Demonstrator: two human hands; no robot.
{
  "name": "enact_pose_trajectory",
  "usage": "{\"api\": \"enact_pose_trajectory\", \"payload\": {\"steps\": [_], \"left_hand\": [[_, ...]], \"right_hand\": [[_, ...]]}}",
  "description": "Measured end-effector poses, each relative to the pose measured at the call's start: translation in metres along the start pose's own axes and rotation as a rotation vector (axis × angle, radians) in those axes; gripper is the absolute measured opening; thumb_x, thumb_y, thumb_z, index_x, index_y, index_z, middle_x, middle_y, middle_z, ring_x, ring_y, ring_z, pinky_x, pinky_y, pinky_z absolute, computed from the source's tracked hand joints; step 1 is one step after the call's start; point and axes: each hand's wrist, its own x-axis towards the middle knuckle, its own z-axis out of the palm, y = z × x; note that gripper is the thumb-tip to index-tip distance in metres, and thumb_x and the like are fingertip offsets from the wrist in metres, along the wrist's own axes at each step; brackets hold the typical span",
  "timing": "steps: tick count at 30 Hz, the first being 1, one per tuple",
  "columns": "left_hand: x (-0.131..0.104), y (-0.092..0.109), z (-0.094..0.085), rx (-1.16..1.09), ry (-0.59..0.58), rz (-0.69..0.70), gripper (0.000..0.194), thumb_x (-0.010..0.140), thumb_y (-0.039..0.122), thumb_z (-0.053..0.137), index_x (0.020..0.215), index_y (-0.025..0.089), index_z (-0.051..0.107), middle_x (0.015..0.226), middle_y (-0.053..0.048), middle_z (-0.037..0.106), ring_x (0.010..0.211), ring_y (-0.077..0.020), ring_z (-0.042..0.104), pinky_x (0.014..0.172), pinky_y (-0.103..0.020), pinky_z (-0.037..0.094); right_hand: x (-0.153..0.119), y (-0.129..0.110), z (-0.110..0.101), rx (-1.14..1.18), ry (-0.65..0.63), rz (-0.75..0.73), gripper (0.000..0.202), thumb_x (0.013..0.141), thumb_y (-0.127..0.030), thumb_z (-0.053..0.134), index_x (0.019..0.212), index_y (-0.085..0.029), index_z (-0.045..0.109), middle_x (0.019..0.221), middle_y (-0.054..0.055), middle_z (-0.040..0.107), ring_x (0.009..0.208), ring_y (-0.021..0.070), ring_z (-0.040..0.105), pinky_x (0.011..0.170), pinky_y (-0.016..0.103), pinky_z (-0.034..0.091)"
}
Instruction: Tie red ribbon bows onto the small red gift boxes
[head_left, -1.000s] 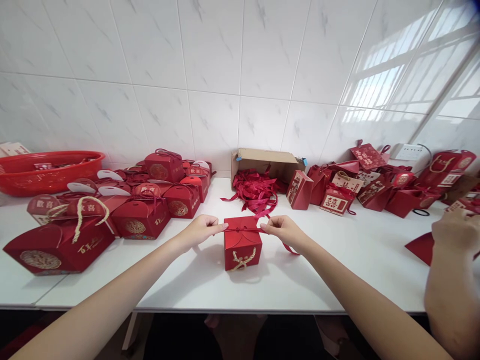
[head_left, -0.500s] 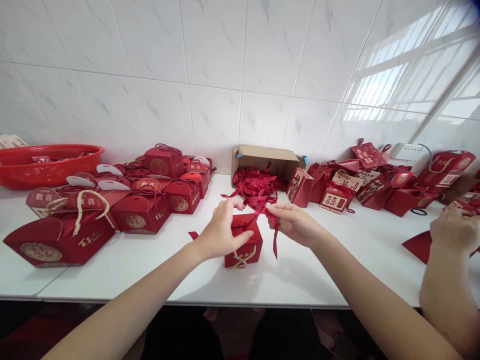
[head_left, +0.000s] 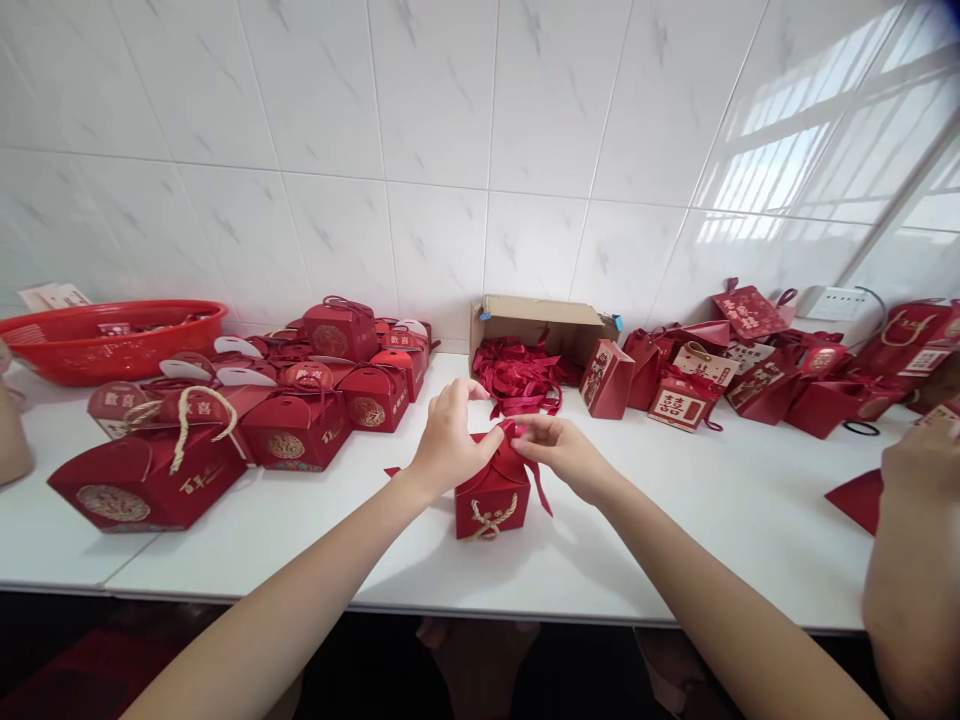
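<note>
A small red gift box (head_left: 491,500) with a twisted cream cord on its front stands on the white table before me. Red ribbon (head_left: 541,490) lies across its top, with one tail hanging down the right side. On the left of the box top, my left hand (head_left: 450,440) has its thumb pressed on the ribbon and its index finger raised and curled; the other fingers are hidden. From the right, my right hand (head_left: 566,450) pinches the ribbon at the middle of the lid between thumb and fingertips.
Behind the box, a cardboard carton (head_left: 551,308) on its side spills red ribbons (head_left: 517,375). Several red gift boxes (head_left: 296,430) crowd the left, near a red plastic basin (head_left: 112,350). More boxes (head_left: 607,380) stand on the right. Another person's arm (head_left: 907,560) reaches in there.
My right hand has moved left to the lid's middle with the ribbon. My left thumb has risen from the box front to the ribbon. The view has shifted slightly.
</note>
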Motion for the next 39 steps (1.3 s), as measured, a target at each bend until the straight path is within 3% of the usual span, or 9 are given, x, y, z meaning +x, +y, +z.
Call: {"api": "enact_pose_trajectory", "payload": {"steps": [7, 10, 15, 20, 24, 29, 34, 36, 39], "left_hand": [[-0.001, 0.004, -0.018, -0.410, -0.198, -0.527, 0.028, 0.061, 0.021, 0.058, 0.084, 0.022, 0.043, 0.087, 0.000, 0.054, 0.084, -0.0171, 0.054, 0.070, -0.029, 0.043], [-0.008, -0.010, -0.022, -0.391, -0.221, -0.613, 0.025, 0.062, 0.028, 0.061, 0.078, 0.021, 0.043, 0.080, 0.001, 0.052, 0.080, -0.0160, 0.051, 0.069, -0.027, 0.040], [-0.021, -0.033, -0.018, -0.344, -0.371, -0.751, 0.041, 0.065, 0.051, 0.067, 0.071, 0.020, 0.041, 0.059, 0.006, 0.046, 0.055, -0.0113, 0.041, 0.052, -0.023, 0.029], [-0.021, -0.042, -0.025, -0.395, -0.553, -0.850, 0.053, 0.067, 0.068, 0.058, 0.059, 0.018, 0.045, 0.051, 0.005, 0.040, 0.044, -0.0080, 0.029, 0.046, -0.024, 0.018], [-0.016, -0.035, -0.043, -0.419, -0.527, -0.826, 0.049, 0.067, 0.060, 0.064, 0.056, 0.018, 0.043, 0.052, 0.006, 0.035, 0.048, -0.0081, 0.028, 0.048, -0.024, 0.019], [-0.003, -0.006, -0.060, -0.483, -0.428, -0.618, 0.039, 0.071, 0.046, 0.067, 0.054, 0.016, 0.049, 0.053, 0.005, 0.039, 0.054, -0.0090, 0.034, 0.054, -0.024, 0.027], [0.029, 0.018, -0.051, -0.465, -0.467, -0.510, 0.034, 0.072, 0.045, 0.068, 0.063, 0.013, 0.063, 0.057, 0.002, 0.050, 0.054, -0.0092, 0.041, 0.054, -0.025, 0.031], [0.042, 0.021, -0.043, -0.488, -0.458, -0.484, 0.032, 0.071, 0.044, 0.069, 0.078, 0.013, 0.068, 0.064, 0.000, 0.056, 0.056, -0.0093, 0.045, 0.054, -0.025, 0.033], [0.051, 0.015, -0.033, -0.568, -0.388, -0.442, 0.042, 0.071, 0.041, 0.070, 0.105, 0.017, 0.065, 0.085, -0.002, 0.064, 0.076, -0.0121, 0.056, 0.068, -0.024, 0.042]], "right_hand": [[0.005, 0.004, 0.024, -0.020, 0.015, -0.006, 0.037, 0.068, -0.050, 0.072, 0.075, -0.016, 0.058, 0.071, 0.001, 0.060, 0.064, 0.0131, 0.054, 0.064, 0.028, 0.042], [0.002, 0.009, 0.026, 0.002, 0.020, -0.040, 0.038, 0.069, -0.052, 0.070, 0.075, -0.019, 0.052, 0.069, -0.002, 0.057, 0.060, 0.0113, 0.050, 0.060, 0.025, 0.040], [0.000, 0.015, 0.029, -0.021, -0.061, -0.131, 0.031, 0.080, -0.049, 0.059, 0.078, -0.021, 0.046, 0.077, 0.000, 0.063, 0.063, 0.0121, 0.051, 0.059, 0.025, 0.040], [-0.001, 0.012, 0.038, -0.086, 0.072, -0.053, 0.014, 0.083, -0.033, 0.052, 0.078, -0.020, 0.050, 0.075, 0.001, 0.066, 0.071, 0.0156, 0.061, 0.067, 0.028, 0.045], [0.000, 0.012, 0.048, -0.269, 0.241, -0.059, 0.009, 0.081, -0.024, 0.049, 0.075, -0.019, 0.053, 0.069, 0.002, 0.065, 0.068, 0.0173, 0.061, 0.065, 0.028, 0.045], [-0.001, 0.011, 0.058, -0.513, 0.317, -0.186, 0.010, 0.079, -0.017, 0.049, 0.076, -0.018, 0.059, 0.074, 0.003, 0.067, 0.066, 0.0165, 0.060, 0.063, 0.027, 0.043], [-0.006, 0.006, 0.058, -0.542, 0.156, -0.269, 0.017, 0.077, -0.013, 0.049, 0.082, -0.018, 0.064, 0.081, 0.002, 0.068, 0.069, 0.0152, 0.059, 0.064, 0.025, 0.042], [-0.006, 0.008, 0.057, -0.525, 0.162, -0.277, 0.011, 0.078, -0.019, 0.052, 0.072, -0.018, 0.061, 0.071, 0.001, 0.064, 0.062, 0.0141, 0.054, 0.058, 0.024, 0.038], [-0.002, 0.013, 0.056, -0.440, 0.225, -0.254, 0.029, 0.082, -0.033, 0.052, 0.057, -0.018, 0.048, 0.053, -0.003, 0.045, 0.050, 0.0111, 0.037, 0.050, 0.024, 0.027]]}}
